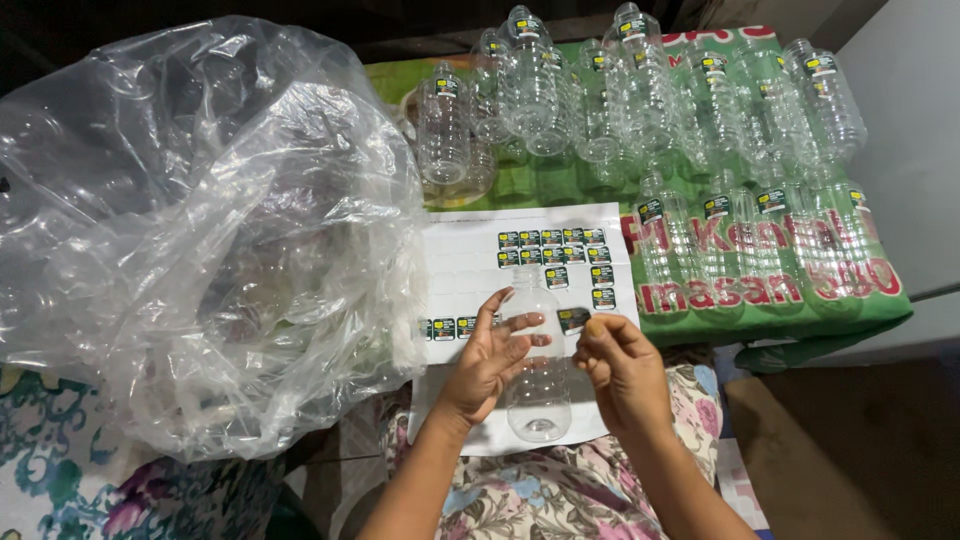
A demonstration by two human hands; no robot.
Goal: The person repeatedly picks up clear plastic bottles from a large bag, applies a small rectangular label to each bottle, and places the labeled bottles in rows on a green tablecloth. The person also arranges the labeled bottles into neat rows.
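Now left hand (492,352) grips clear bottle (537,360) — right hand (620,365) pinches small sticker (573,320) beside it.

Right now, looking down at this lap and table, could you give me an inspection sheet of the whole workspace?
Surface: green printed cloth over a low table; white sticker sheet lies partly on the floral-clothed lap.
Job's things: clear plastic bottle, uncapped, lying over the sheet; small dark sticker at its shoulder.
Clutter: rows of labelled clear bottles on the cloth; big crumpled clear plastic bag at left.
Fingers: left hand cradles the bottle; right hand pinches the sticker.
Cables: nothing seen.
Surroundings: dim room, pale panel at right, brown floor.
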